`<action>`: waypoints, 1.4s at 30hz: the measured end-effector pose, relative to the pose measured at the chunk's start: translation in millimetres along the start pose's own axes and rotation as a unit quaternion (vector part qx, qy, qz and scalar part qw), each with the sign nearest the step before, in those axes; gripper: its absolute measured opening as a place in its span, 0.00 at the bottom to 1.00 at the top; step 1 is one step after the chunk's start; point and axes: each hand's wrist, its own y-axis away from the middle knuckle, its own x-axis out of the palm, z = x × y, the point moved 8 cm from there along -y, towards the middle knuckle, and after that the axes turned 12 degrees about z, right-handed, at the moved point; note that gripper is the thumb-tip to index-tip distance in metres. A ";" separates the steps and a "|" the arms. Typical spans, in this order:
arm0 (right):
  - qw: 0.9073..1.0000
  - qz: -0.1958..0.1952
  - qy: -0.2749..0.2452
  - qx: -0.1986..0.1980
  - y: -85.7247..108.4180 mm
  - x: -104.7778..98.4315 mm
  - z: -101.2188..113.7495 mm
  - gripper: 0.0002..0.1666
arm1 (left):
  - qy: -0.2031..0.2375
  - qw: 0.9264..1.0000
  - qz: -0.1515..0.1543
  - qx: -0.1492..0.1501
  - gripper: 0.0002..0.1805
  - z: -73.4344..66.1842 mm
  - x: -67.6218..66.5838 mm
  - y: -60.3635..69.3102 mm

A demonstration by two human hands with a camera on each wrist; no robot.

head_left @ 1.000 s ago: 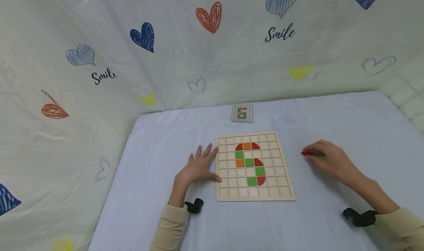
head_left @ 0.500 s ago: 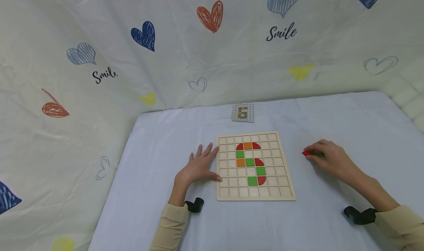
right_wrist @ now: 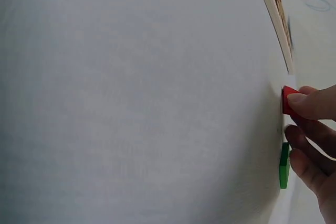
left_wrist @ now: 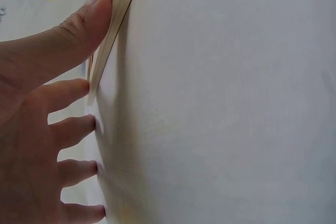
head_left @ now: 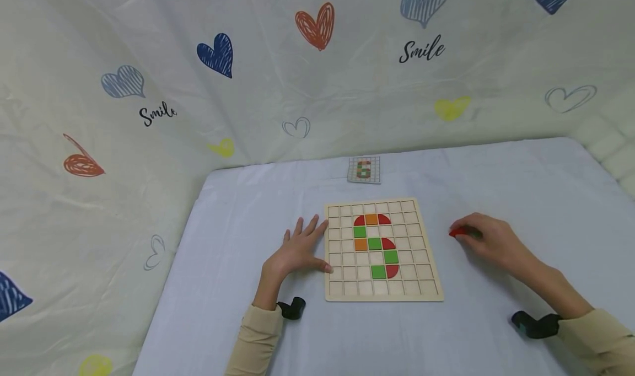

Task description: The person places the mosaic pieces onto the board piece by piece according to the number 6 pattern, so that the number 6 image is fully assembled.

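Note:
A wooden grid board (head_left: 342,290) lies on the table with red rounded pieces (head_left: 392,271), green squares (head_left: 374,244) and orange squares (head_left: 371,219) in its cells. My left hand (head_left: 295,253) is spread at the board's left edge, thumb and index finger touching the rim. To the right of the board, my right hand (head_left: 491,241) pinches a red piece (right_wrist: 288,99) between thumb and fingers, low over the cloth. In the right wrist view a green piece (right_wrist: 284,166) sits on the cloth below the other fingers.
Behind the board lies a small card (head_left: 364,170) printed with a coloured grid pattern. A white cloth (head_left: 258,199) covers the table. A curtain (head_left: 347,89) with hearts hangs at the back.
My right hand, holding the red piece, has shifted slightly left and toward me. Less of the green piece shows in the head view. My left hand and the board stay put.

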 end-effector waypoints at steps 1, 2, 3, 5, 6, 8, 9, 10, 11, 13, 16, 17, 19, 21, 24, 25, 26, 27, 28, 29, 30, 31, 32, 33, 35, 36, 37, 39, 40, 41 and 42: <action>1.000 -0.002 -0.002 -0.007 -0.3 -0.4 1.6 0.20 | 0.000 1.000 0.000 0.000 0.62 0.0 0.1 0.0; 1.000 -0.005 -0.004 -0.012 -0.6 -1.0 3.2 0.21 | -0.001 1.000 0.001 -0.001 0.62 0.0 0.3 0.1; 1.000 -0.006 -0.007 -0.017 -1.0 -1.6 4.9 0.21 | 0.000 1.000 0.001 -0.001 0.62 -0.1 0.3 0.1; 1.000 -0.007 -0.009 -0.023 -1.6 -2.9 8.5 0.20 | 0.001 1.000 0.000 -0.001 0.62 -0.2 0.0 0.3; 1.000 -0.008 -0.010 -0.024 -1.9 -3.6 10.3 0.20 | 0.003 1.000 0.000 -0.001 0.62 -0.3 -0.2 0.4; 1.000 -0.012 -0.008 -0.024 -2.3 -5.4 14.1 0.20 | 0.005 1.000 -0.001 -0.001 0.62 -0.5 -0.5 0.5; 1.000 -0.013 -0.008 -0.024 -2.3 -6.1 16.0 0.20 | 0.006 1.000 -0.001 -0.001 0.62 -0.6 -0.7 0.5; 1.000 -0.014 -0.007 -0.025 -2.5 -6.6 17.9 0.22 | 0.006 1.000 -0.001 -0.001 0.62 -0.7 -0.8 0.5; 1.000 -0.014 -0.009 -0.026 -2.6 -7.0 19.8 0.23 | 0.005 1.000 -0.001 -0.001 0.62 -0.7 -0.9 0.5; 0.999 -0.008 -0.021 -0.028 -3.6 -6.4 21.8 0.24 | 0.005 1.000 -0.001 -0.001 0.62 -0.7 -0.8 0.6; 0.998 0.002 -0.046 -0.029 -5.4 -4.7 24.0 0.26 | 0.004 1.000 -0.001 -0.002 0.62 -0.4 -0.6 0.8; 0.998 0.003 -0.056 -0.030 -5.9 -4.2 24.9 0.25 | 0.004 1.000 -0.001 -0.002 0.62 -0.3 -0.4 0.7; 0.997 0.005 -0.068 -0.031 -7.0 -3.1 26.8 0.23 | 0.004 1.000 -0.001 -0.002 0.62 -0.3 -0.1 0.7; 0.997 0.008 -0.072 -0.036 -8.0 -2.0 30.1 0.23 | 0.004 1.000 0.000 -0.001 0.62 -0.4 0.1 0.5; 0.996 0.014 -0.077 -0.049 -10.4 0.0 36.2 0.23 | 0.001 1.000 0.000 0.000 0.62 -0.4 0.2 0.2; 0.995 0.016 -0.078 -0.053 -11.3 0.7 38.3 0.23 | 0.000 1.000 0.000 0.001 0.62 -0.3 0.1 0.1; 0.995 0.016 -0.080 -0.058 -12.2 1.0 40.4 0.23 | -0.001 1.000 0.000 0.001 0.62 -0.2 0.0 0.0; 0.994 0.017 -0.085 -0.063 -13.1 1.4 42.5 0.23 | -0.002 1.000 0.000 0.001 0.62 -0.1 0.0 -0.1; 0.994 0.019 -0.089 -0.068 -14.1 1.9 44.4 0.23 | -0.003 1.000 0.000 0.001 0.62 0.0 0.0 -0.2; 0.993 0.020 -0.094 -0.071 -15.1 2.6 46.1 0.23 | -0.004 1.000 0.000 0.001 0.62 0.0 0.0 -0.3; 0.992 0.022 -0.100 -0.074 -16.1 3.4 47.6 0.23 | -0.004 1.000 0.000 0.001 0.62 0.1 0.1 -0.3; 0.991 0.025 -0.105 -0.075 -16.8 4.3 48.9 0.23 | -0.003 1.000 0.000 0.001 0.62 0.1 0.2 -0.5; 0.991 0.029 -0.110 -0.076 -17.6 5.5 50.2 0.22 | -0.003 1.000 0.000 0.001 0.62 0.1 0.4 -0.6; 0.990 0.032 -0.113 -0.077 -18.5 6.9 51.5 0.22 | -0.003 1.000 0.001 0.001 0.62 0.1 0.6 -0.7; 0.989 0.038 -0.120 -0.077 -20.1 9.4 54.4 0.21 | -0.004 1.000 0.002 0.000 0.62 0.2 1.0 -0.9; 0.988 0.041 -0.123 -0.077 -21.0 10.6 56.0 0.20 | -0.004 1.000 0.002 0.000 0.62 0.2 1.2 -1.0; 0.988 0.041 -0.125 -0.079 -21.9 11.3 58.0 0.20 | -0.005 1.000 0.002 -0.001 0.62 0.2 1.2 -1.1; 0.987 0.043 -0.129 -0.083 -24.1 12.9 62.6 0.20 | -0.006 1.000 0.002 -0.002 0.62 0.2 1.1 -1.1; 0.987 0.044 -0.130 -0.085 -25.2 13.7 64.8 0.19 | -0.006 1.000 0.002 -0.004 0.62 0.2 0.9 -1.1; 0.987 0.046 -0.130 -0.086 -26.4 14.9 67.1 0.19 | -0.006 1.000 0.002 -0.004 0.62 0.2 0.8 -1.1; 0.987 0.048 -0.129 -0.088 -27.6 15.8 69.6 0.19 | -0.006 1.000 0.001 -0.005 0.62 0.3 0.6 -1.1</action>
